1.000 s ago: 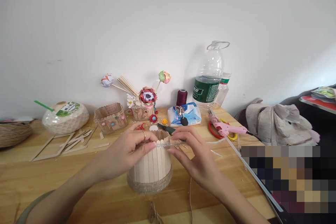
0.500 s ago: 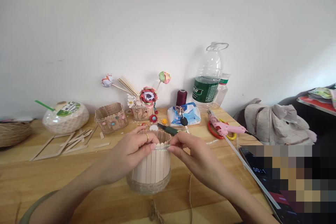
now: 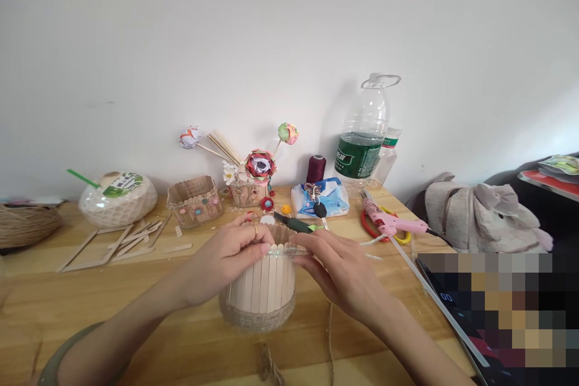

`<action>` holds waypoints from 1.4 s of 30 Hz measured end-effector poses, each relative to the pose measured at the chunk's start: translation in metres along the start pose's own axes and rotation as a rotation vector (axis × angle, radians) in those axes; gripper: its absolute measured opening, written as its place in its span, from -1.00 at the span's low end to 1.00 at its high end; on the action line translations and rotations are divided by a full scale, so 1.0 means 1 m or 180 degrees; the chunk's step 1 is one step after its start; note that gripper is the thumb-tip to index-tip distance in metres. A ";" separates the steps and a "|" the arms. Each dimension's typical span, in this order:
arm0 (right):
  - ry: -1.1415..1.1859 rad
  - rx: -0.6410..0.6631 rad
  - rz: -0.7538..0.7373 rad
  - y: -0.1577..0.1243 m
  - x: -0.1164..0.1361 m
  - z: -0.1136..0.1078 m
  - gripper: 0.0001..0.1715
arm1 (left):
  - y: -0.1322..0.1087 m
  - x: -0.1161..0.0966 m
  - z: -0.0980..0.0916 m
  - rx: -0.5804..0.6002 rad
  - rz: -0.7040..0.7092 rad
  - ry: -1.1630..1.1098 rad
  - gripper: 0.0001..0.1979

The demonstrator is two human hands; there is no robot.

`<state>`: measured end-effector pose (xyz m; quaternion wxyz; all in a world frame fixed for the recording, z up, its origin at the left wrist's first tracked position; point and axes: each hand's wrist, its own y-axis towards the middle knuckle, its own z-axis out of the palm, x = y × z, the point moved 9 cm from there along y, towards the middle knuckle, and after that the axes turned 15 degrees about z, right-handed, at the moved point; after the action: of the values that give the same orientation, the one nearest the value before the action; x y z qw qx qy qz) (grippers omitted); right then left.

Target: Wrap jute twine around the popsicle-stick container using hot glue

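In front of me on the table stands a round pot made of upright craft sticks [image 3: 265, 283], its base wrapped in jute twine [image 3: 262, 318]. A glittery ribbon trim [image 3: 283, 250] runs along the front just below its rim. My left hand [image 3: 233, 262], with a ring on it, is closed over the left part of the rim, thumb pressing the trim against the sticks. At the right side of the rim my right hand [image 3: 337, 265] pinches the trim's other stretch, and a loose tail of it shows beyond the knuckles. A dark green-handled cutter [image 3: 294, 224] lies behind the pot.
Loose craft sticks [image 3: 136, 238] and a small decorated basket [image 3: 194, 202] are at left. Behind stand paper flowers [image 3: 260, 164], a tissue pack [image 3: 319, 199] and a large bottle [image 3: 362, 145]. A pink glue gun [image 3: 389, 220] lies over scissors [image 3: 367, 226] at right, near a phone [image 3: 446, 307].
My right hand has shifted slightly right along the trim, its fingers now more stretched over it. My left hand stays on the rim. The whole view has moved a little.
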<state>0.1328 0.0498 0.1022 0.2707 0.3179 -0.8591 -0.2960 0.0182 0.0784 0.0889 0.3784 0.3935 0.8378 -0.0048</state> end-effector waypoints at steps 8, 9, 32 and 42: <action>-0.0124 -0.0458 -0.0263 -0.003 0.006 -0.004 -0.87 | 0.000 0.000 -0.002 -0.0034 -0.0139 -0.0061 -0.73; -0.0095 -0.0471 -0.0229 -0.003 0.005 -0.004 -0.88 | 0.000 0.000 -0.002 -0.0030 -0.0152 -0.0058 -0.73; 0.1215 0.0161 0.0981 -0.003 -0.025 0.016 -0.85 | 0.002 0.004 -0.002 -0.0093 -0.0070 -0.0060 -0.66; 0.1272 0.0045 0.1025 -0.005 -0.029 0.018 -0.92 | 0.001 0.007 -0.008 -0.0239 -0.0189 0.0158 -0.61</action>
<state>0.1418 0.0733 0.0789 0.4765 0.2309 -0.8302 -0.1745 0.0111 0.0862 0.0905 0.3716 0.3541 0.8578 0.0251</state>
